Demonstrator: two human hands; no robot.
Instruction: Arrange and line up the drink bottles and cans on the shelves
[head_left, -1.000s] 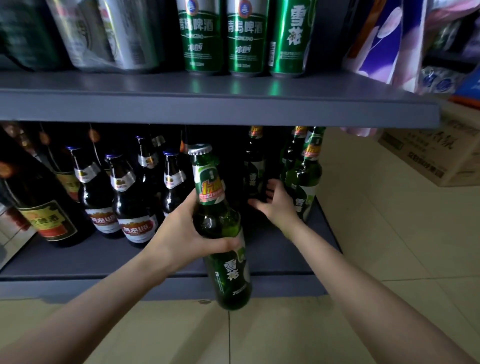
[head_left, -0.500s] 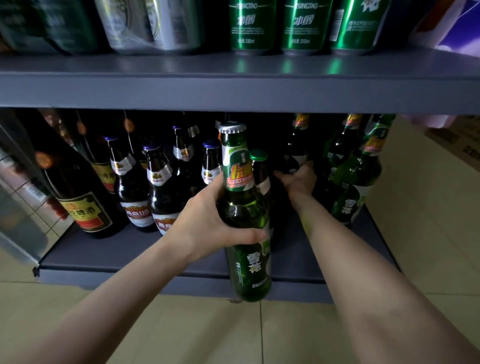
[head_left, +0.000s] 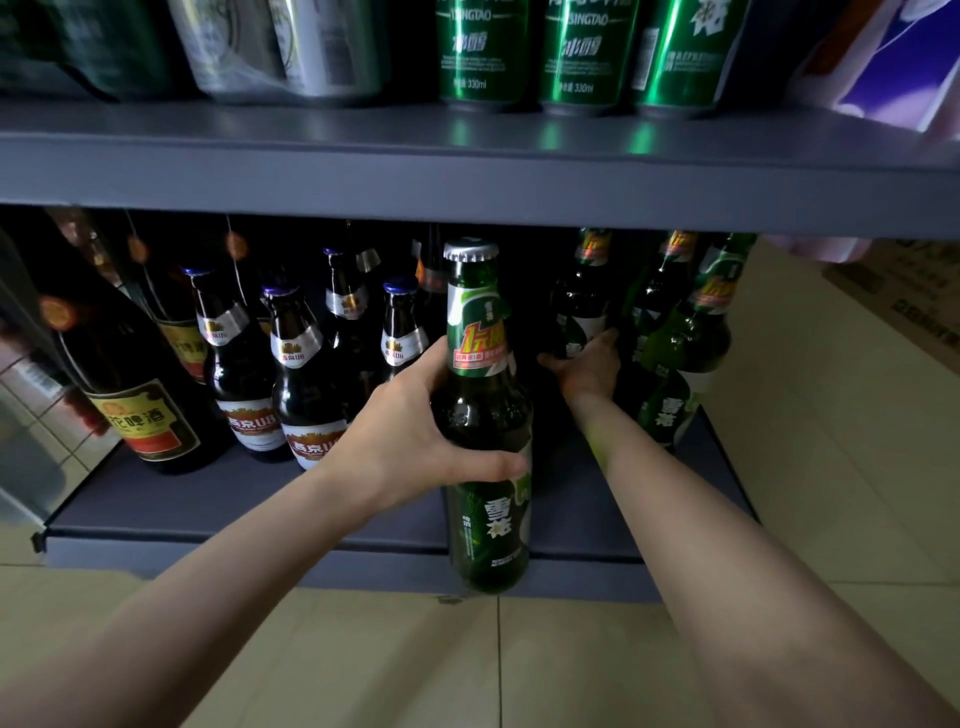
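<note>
My left hand (head_left: 415, 431) grips a green glass beer bottle (head_left: 483, 332) by its shoulder, upright, in front of the lower shelf (head_left: 208, 499); its base hangs below the shelf's front edge. My right hand (head_left: 589, 366) reaches deep into the shelf, thumb spread, fingers stretched against a green bottle at the back (head_left: 579, 306). More green bottles (head_left: 680, 353) stand in a group at the shelf's right end. Dark bottles with silver neck labels (head_left: 306, 364) stand in rows to the left.
A big dark bottle with a yellow and red label (head_left: 135, 410) stands at the far left. On the upper shelf (head_left: 467, 171) are green cans (head_left: 587, 47) and wrapped silver cans (head_left: 322, 47). A cardboard box (head_left: 904, 296) sits on the tiled floor at right.
My right hand has pushed further back between the green bottles. My left hand keeps its grip on the green bottle, which has risen slightly toward the shelf opening.
</note>
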